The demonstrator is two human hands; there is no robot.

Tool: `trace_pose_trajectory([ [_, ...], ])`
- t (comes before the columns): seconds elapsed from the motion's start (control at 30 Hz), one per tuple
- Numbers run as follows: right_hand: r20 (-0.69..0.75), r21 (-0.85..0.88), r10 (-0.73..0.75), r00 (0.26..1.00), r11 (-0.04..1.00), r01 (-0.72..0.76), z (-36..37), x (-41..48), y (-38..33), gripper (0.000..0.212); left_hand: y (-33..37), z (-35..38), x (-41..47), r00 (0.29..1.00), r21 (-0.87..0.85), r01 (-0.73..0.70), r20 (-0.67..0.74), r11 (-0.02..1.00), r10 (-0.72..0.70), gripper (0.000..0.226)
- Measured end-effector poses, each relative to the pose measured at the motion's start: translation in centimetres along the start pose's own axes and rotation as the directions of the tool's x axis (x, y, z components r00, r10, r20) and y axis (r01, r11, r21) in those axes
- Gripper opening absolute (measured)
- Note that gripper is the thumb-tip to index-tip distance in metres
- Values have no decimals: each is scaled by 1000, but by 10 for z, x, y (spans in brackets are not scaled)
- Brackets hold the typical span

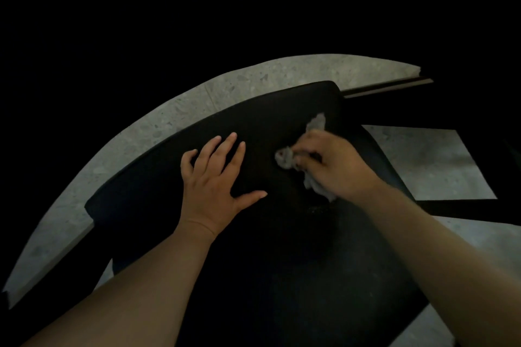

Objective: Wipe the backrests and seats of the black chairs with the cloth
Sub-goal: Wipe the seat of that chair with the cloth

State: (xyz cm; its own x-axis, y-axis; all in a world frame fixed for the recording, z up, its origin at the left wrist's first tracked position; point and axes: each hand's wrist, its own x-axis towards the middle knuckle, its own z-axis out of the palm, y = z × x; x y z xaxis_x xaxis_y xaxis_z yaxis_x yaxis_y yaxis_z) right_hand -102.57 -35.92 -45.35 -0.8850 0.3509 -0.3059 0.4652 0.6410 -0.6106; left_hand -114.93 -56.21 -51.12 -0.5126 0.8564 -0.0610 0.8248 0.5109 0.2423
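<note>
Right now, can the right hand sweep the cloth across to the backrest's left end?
Probably not in one pass: the left hand lies flat on the backrest, between the cloth and that end. Lifted, the way looks free.

Left hand [218, 177]: bare; broad palm, five digits in view, short rounded nails.
Right hand [335, 166]: bare; back and knuckles in view, outline softened by blur.
Left forearm [141, 276]: uncovered over its whole visible length, down to the lower frame edge.
Right forearm [437, 256]: uncovered likewise; fine hair possibly present near the wrist, dim light prevents confirmation.
</note>
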Motion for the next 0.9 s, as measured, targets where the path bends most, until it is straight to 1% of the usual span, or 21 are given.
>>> trace_pose_trajectory([
  [0.03,22,31,23,999,999,-24,-1,-10,1,22,0,0,0,1000,7,1,8,1000,-1,88],
  [0.07,-4,52,37,999,998,-36,-2,-13,2,22,0,0,0,1000,17,4,17,1000,-4,88],
  [0.1,-67,48,36,997,998,-32,-5,-9,3,20,0,0,0,1000,27,6,24,1000,-7,88],
  [0.2,-252,-63,9,968,998,-26,-9,34,-4,22,0,0,1,999,33,9,35,999,-11,88],
  [0.27,-301,-61,0,954,998,-19,-4,67,-12,23,1,0,1,1000,29,11,26,1000,-12,88],
  [0.37,-254,-57,32,967,997,-48,13,77,-18,25,0,1,0,1000,30,0,18,1000,-1,88],
  [0.43,-183,-70,2,983,997,-15,17,54,-14,25,-1,1,0,1000,38,-4,19,999,3,88],
  [0.53,-49,-93,-111,993,990,106,16,3,-2,24,-1,1,1,1000,36,2,27,999,-3,88],
  [0.57,-14,-97,-126,992,987,124,16,-10,2,25,-1,1,1,1000,32,5,28,999,-6,88],
  [0.63,23,-94,-94,995,991,96,12,-29,7,25,0,0,1,999,37,8,36,999,-9,89],
  [0.7,-36,-56,-70,997,996,68,2,-33,6,23,0,0,1,999,39,10,43,999,-12,89],
  [0.77,-159,-52,-58,986,997,50,-9,-19,1,23,0,0,1,999,44,13,45,999,-15,89],
  [0.83,-262,-86,-3,965,996,-20,-15,9,0,24,1,-1,1,999,46,15,47,999,-18,89],
  [0.9,-310,-86,71,948,991,-102,-10,35,3,25,1,0,0,999,47,13,39,999,-15,90],
])
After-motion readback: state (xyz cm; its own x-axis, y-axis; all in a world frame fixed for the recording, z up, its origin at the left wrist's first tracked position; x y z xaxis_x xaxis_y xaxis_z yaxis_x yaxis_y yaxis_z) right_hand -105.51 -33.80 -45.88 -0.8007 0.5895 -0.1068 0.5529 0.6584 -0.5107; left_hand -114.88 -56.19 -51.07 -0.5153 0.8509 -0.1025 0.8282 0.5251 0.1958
